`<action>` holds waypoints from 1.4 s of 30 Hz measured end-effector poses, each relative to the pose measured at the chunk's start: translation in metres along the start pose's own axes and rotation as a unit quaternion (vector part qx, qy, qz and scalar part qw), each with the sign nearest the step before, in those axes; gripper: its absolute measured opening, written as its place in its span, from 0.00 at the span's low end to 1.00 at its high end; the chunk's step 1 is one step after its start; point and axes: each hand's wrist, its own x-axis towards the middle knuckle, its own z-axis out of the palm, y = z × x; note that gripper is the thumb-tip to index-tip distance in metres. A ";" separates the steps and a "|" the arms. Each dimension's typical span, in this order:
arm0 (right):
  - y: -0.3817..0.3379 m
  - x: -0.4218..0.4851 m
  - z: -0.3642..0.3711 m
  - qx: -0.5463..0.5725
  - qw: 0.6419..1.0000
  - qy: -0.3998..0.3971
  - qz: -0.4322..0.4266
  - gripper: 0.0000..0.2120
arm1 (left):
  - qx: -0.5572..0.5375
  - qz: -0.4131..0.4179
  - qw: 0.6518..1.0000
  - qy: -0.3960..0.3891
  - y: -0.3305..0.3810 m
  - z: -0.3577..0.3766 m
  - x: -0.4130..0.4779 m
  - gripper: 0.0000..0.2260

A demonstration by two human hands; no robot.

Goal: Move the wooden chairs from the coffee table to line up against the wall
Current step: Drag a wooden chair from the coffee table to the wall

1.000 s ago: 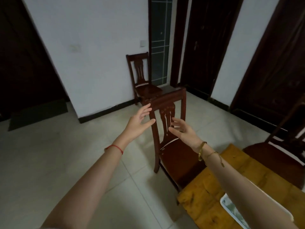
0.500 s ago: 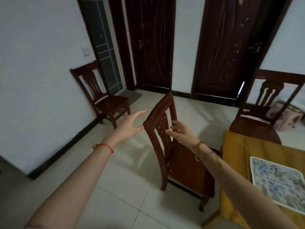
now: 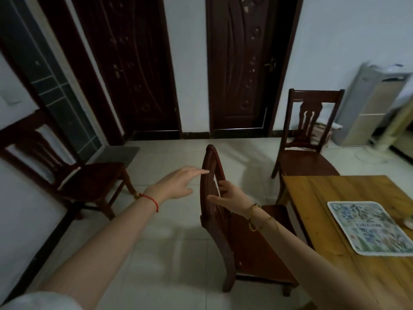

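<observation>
Standing on the floor (image 3: 169, 253) just beside the table (image 3: 335, 198), the wooden chair (image 3: 252, 247) looks solid, stiff, probably heavy: take its top rail (image 3: 211, 157) two-handed. Now the left hand (image 3: 176, 184) touches that rail with straight, spread fingers; the right hand (image 3: 231, 194) curls fingers at the backrest, grip unclear

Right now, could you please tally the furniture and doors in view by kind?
Dark red-brown wooden chairs: 3
Yellow-brown plank coffee table: 1
Dark carved wooden doors: 2
Total: 6
</observation>
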 end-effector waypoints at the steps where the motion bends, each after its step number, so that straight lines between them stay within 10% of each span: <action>1: -0.005 0.012 0.005 -0.003 1.000 0.010 0.011 0.38 | 0.003 0.022 1.000 -0.009 -0.014 0.000 0.013 0.37; 19: -0.027 0.141 0.085 -0.074 0.919 0.180 0.344 0.43 | 0.155 0.465 0.858 -0.155 -0.120 0.025 0.225 0.40; 28: -0.010 0.167 0.112 -0.049 0.859 0.199 0.469 0.22 | 0.204 0.554 0.778 -0.214 -0.120 0.071 0.269 0.28; 42: -0.018 0.199 0.125 -0.113 0.796 0.233 0.547 0.12 | 0.216 0.582 0.770 -0.146 -0.127 0.082 0.305 0.08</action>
